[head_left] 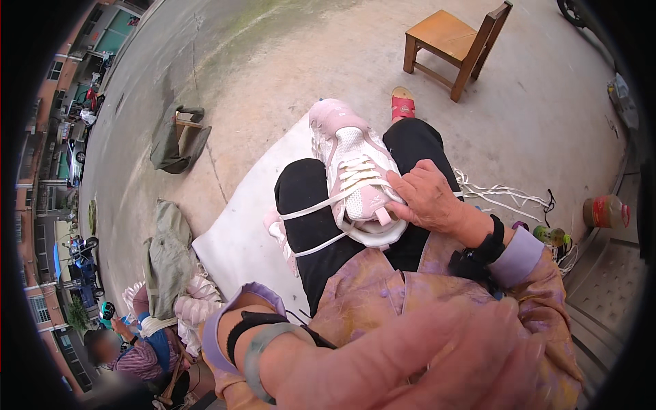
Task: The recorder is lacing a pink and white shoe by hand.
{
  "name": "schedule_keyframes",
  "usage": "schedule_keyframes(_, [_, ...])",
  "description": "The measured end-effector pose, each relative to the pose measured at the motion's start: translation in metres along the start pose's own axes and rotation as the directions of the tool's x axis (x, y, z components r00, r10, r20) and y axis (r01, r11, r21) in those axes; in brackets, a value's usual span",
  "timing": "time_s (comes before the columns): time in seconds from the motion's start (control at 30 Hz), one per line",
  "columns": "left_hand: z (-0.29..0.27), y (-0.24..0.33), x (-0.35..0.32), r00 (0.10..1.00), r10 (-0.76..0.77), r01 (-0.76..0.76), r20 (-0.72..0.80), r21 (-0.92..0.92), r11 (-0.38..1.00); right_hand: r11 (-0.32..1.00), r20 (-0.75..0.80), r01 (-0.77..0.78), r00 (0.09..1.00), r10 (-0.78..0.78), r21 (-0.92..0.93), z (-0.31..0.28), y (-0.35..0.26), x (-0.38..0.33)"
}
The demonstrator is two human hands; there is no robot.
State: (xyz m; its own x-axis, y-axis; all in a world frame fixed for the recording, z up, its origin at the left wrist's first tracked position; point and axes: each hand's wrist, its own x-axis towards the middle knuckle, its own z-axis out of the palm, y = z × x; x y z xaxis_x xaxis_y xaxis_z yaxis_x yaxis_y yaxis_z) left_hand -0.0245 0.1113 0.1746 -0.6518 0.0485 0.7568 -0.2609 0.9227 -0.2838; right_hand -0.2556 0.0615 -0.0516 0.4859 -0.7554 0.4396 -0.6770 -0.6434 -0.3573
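Note:
A pink and white sneaker point(352, 147) rests across my lap, its toe pointing away from me and its opening nearest my body. White laces point(360, 172) cross over its tongue. My right hand point(430, 198) grips the sneaker's right side near the collar, thumb by the pink pull tab. Two white lace strands run left from the shoe over my black-clad left thigh. Large and blurred in the foreground, my left hand point(410, 348) is raised close to the camera, away from the shoe; whether it holds anything is hidden. Another pink shoe point(279, 236) shows partly beside my left thigh.
Several loose white laces point(499, 191) lie right of my leg, near bottles point(607, 212). A wooden chair point(454, 44) stands ahead. White sheeting point(256, 195) spreads under my left leg. A dark green bag point(179, 140) sits at left; another person point(147, 355) is at lower left.

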Motion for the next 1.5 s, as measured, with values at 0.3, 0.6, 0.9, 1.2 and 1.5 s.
schedule_keyframes(0.3, [0.028, -0.004, 0.006, 0.99, 0.105, -0.107, -0.099, -0.018, 0.994, 0.999, -0.028, -0.041, 0.999, 0.042, 0.006, 0.002, 0.006, 0.011])
schedule_keyframes(0.6, [0.079, -0.026, -0.057, 0.682, -0.665, 0.73, 0.304, -0.242, 0.639, 0.995, 0.019, -0.069, 0.998, 0.068, 0.068, -0.005, 0.012, -0.014])
schedule_keyframes(0.9, [0.115, -0.004, -0.145, 0.532, -0.651, 0.761, 0.541, 0.031, 0.648, 0.966, 0.168, -0.23, 0.963, 0.209, 0.119, -0.033, -0.004, -0.009])
schedule_keyframes(1.2, [0.086, -0.023, -0.166, 0.562, -0.585, 0.681, 0.584, 0.074, 0.728, 0.972, 0.075, -0.166, 0.981, 0.181, -0.168, -0.082, 0.002, -0.032])
schedule_keyframes(1.5, [-0.004, -0.067, -0.211, 0.55, -0.622, 0.507, 0.557, 0.369, 0.779, 0.948, 0.034, -0.084, 0.994, 0.099, -0.307, -0.141, 0.076, -0.114])
